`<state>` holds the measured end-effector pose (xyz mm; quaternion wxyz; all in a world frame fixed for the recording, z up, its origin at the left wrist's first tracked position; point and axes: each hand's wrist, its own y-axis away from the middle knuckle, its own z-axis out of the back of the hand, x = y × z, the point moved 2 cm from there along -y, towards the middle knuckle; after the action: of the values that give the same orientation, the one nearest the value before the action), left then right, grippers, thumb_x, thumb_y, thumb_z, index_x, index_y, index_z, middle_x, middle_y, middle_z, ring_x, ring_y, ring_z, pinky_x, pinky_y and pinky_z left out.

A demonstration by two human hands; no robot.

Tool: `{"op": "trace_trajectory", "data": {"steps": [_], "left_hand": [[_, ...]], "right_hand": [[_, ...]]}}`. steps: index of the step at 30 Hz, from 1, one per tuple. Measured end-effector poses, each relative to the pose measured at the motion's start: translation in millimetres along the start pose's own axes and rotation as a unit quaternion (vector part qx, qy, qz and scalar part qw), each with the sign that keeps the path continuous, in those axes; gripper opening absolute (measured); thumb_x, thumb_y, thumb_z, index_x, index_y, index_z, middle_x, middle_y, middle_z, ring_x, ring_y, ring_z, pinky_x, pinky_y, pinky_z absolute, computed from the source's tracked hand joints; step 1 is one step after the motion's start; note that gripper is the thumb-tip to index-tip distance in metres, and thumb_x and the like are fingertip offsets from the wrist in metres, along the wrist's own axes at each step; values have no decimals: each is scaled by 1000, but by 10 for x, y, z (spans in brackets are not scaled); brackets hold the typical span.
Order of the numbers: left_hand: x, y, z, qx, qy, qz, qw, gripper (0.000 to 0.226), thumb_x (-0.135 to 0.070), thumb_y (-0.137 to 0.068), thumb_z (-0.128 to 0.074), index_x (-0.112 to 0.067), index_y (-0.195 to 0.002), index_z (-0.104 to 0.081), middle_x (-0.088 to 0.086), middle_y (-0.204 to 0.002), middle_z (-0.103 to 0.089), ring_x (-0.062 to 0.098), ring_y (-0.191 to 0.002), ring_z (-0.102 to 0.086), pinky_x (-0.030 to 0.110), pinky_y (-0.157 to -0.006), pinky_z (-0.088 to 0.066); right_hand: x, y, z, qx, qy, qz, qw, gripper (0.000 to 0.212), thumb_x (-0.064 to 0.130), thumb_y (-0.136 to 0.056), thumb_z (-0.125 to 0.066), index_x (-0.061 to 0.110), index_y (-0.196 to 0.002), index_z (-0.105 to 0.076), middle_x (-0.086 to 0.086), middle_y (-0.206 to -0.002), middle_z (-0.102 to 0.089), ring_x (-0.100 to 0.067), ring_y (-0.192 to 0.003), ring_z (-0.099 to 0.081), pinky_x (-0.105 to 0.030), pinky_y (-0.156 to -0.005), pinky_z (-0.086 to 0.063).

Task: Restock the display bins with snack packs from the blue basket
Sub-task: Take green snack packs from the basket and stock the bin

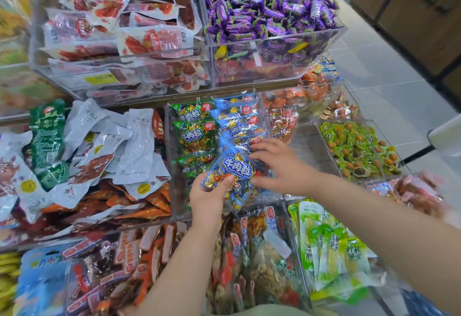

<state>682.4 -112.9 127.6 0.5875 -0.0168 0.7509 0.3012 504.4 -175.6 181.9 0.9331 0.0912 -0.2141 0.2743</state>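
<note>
My left hand [207, 194] grips a blue beef-cube snack pack [230, 169] by its lower corner, with more blue packs bunched under it. The pack hangs tilted over a clear acrylic bin [172, 166] in the middle shelf row. That bin holds green packs [195, 136] on its left and a row of blue packs [237, 118] on its right. My right hand [279, 166] reaches into the bin with spread fingers, touching the held pack and the blue row. The blue basket is out of view.
Clear bins surround it: white and green pouches [99, 146] on the left, purple candies [267, 1] and red meat packs [124, 33] above, green-wrapped snacks [356, 148] on the right, mixed packs [249, 260] below. A tiled floor [389, 71] lies at the right.
</note>
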Motion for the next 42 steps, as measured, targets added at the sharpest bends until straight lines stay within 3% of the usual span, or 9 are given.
{"op": "trace_trajectory", "data": {"steps": [6, 9, 12, 16, 21, 29, 35, 39, 42], "left_hand": [[-226, -2, 69, 138, -135, 14, 981, 22, -15, -73, -82, -26, -91, -74, -7, -83, -76, 5, -75, -71, 17, -62, -53], [-413, -98, 228, 230, -262, 7, 937, 40, -24, -73, -82, -25, -111, -70, -11, -109, -72, 10, -109, -64, 27, -93, -49], [-449, -129, 181, 207, -337, -32, 918, 105, -29, -65, -89, -35, -148, -24, -24, -138, -31, -1, -127, -35, 28, -106, -33], [-225, -204, -84, 251, -377, -62, 889, 143, -18, -68, -88, -41, -142, 33, -30, -134, -23, -28, -101, -40, 1, -81, -36], [-27, -165, -218, 242, -398, -86, 881, 149, -23, -64, -90, -30, -142, 36, -8, -160, 14, 9, -146, -5, 27, -111, -22], [-167, -236, -180, 250, -303, -110, 913, 146, -28, -56, -93, -36, -148, 22, -25, -150, 1, -9, -136, -12, 15, -107, -22], [70, -219, -266, 284, -316, -149, 893, 133, -12, -66, -88, -34, -149, 13, -59, -123, -25, -33, -108, -39, -7, -78, -36], [-37, -291, -348, 259, -347, -147, 890, 139, -16, -63, -90, -21, -149, 20, -4, -161, 6, 2, -143, -24, 26, -113, -33], [-40, -305, -329, 274, -356, -154, 880, 143, -27, -61, -90, -29, -144, 26, 0, -156, 32, 7, -148, 3, 36, -120, -19]], "right_hand": [[69, 30, -127, -44, 106, 29, 993, 59, 32, -73, -77, -7, -110, -55, -22, -127, -52, -39, -123, -46, -51, -105, -32], [65, -14, -16, -71, 155, 75, 983, 45, 13, -68, -79, -4, -106, -60, -18, -108, -63, -35, -105, -60, -59, -100, -34], [112, -18, 31, -102, 217, 134, 962, 40, 6, -56, -83, -3, -90, -63, -17, -93, -66, -33, -87, -66, -63, -87, -45], [111, 51, 29, -79, 219, 126, 965, 42, 11, -56, -79, 0, -92, -61, -18, -98, -62, -36, -92, -63, -50, -87, -49], [-87, 165, -110, 44, 184, -1, 982, 79, 56, -75, -65, 20, -138, -34, -14, -152, -9, -33, -141, -6, -45, -115, -8], [50, 239, -257, -6, 209, 13, 978, 81, 8, -47, -83, 16, -122, -54, -29, -134, -43, -45, -94, -60, -48, -72, -55], [-185, 215, -266, -47, 8, -31, 998, 97, 14, -62, -83, 29, -140, -26, 0, -148, 6, -26, -113, -46, -26, -74, -47], [-231, 103, -251, 5, 34, -11, 999, 113, 24, -68, -82, 25, -151, -6, 6, -149, 24, -29, -137, -25, -35, -97, -45], [-237, 75, -236, 63, 123, -15, 990, 118, 37, -72, -77, 28, -149, 12, -1, -146, 39, -31, -142, -3, -40, -112, -21]]}}
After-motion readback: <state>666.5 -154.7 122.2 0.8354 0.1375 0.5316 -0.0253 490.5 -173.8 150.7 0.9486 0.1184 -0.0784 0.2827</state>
